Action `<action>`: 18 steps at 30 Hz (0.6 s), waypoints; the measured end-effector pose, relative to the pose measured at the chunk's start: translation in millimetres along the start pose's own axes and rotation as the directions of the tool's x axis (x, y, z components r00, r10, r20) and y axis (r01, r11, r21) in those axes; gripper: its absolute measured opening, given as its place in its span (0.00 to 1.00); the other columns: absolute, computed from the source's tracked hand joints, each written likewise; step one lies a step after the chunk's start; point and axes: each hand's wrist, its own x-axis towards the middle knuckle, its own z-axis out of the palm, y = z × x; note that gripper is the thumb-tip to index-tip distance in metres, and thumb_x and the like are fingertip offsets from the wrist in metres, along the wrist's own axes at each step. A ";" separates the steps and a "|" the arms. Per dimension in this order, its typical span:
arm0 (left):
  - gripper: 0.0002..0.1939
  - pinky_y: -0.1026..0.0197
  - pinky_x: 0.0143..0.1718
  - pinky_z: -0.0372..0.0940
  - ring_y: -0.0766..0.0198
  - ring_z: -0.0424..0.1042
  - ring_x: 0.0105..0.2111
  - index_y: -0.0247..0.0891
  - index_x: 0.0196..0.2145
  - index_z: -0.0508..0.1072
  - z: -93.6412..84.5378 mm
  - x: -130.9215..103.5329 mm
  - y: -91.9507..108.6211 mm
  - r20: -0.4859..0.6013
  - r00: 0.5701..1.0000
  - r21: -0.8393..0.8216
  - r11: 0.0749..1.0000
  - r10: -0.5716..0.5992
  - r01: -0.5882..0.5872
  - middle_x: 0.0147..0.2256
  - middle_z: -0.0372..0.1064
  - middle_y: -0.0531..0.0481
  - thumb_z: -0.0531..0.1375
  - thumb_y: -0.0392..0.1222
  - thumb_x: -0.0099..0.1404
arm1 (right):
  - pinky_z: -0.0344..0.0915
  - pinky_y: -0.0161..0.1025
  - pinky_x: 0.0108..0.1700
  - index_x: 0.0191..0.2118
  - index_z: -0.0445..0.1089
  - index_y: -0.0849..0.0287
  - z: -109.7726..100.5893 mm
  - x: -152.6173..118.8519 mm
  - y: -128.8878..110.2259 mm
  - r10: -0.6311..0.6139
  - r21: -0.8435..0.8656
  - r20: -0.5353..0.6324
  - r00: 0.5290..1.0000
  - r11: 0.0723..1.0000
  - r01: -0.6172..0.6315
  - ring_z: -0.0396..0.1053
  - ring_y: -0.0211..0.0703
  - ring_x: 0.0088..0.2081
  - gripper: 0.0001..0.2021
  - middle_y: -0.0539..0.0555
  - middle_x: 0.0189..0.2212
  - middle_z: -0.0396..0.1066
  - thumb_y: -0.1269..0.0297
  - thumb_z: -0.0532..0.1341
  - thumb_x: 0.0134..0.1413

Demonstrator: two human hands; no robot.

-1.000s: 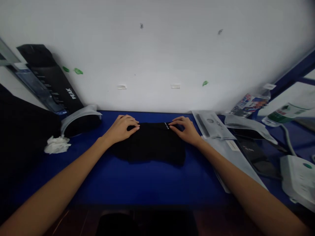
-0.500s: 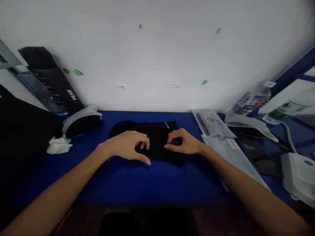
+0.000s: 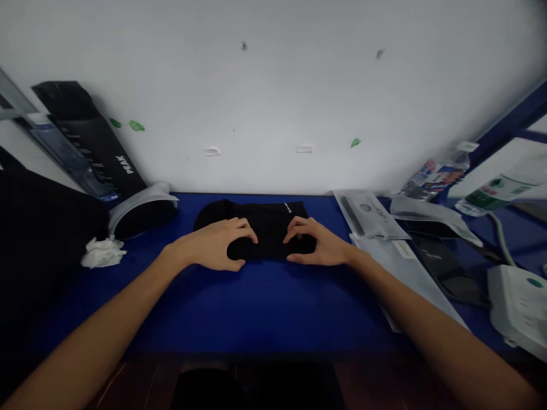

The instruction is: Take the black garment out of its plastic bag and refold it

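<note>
A black cloth item (image 3: 269,222), sock-like with small white lettering near its right end, lies flat on the blue table (image 3: 256,307). Over its left part rests my left hand (image 3: 217,242), fingers curved and thumb apart, with fingertips on the fabric. My right hand (image 3: 314,242) is at its right end, fingertips touching the cloth and thumb spread from the fingers. Neither hand has the fabric gripped.
Crumpled white tissue (image 3: 102,252) and a black item in a white sleeve (image 3: 143,213) lie left. At right are frosted bags (image 3: 376,216), a black phone-like object (image 3: 448,273), a white power strip (image 3: 519,302) and bottles (image 3: 496,193). A wall stands behind.
The black cloth has shifted slightly away toward the wall and looks flatter. My left hand has moved a little left and back, and the fingers of my right hand have opened.
</note>
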 end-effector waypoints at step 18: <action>0.24 0.51 0.54 0.70 0.50 0.76 0.54 0.48 0.58 0.78 1.8 1.6 -0.1 0.008 1.000 0.056 0.998 0.019 -0.019 0.57 0.74 0.47 0.64 0.36 0.65 | 0.66 0.48 0.50 0.47 0.79 0.51 -0.6 2.0 5.5 -0.026 0.151 0.083 0.996 0.988 0.013 0.70 0.45 0.38 0.13 0.49 0.34 0.73 0.66 0.67 0.56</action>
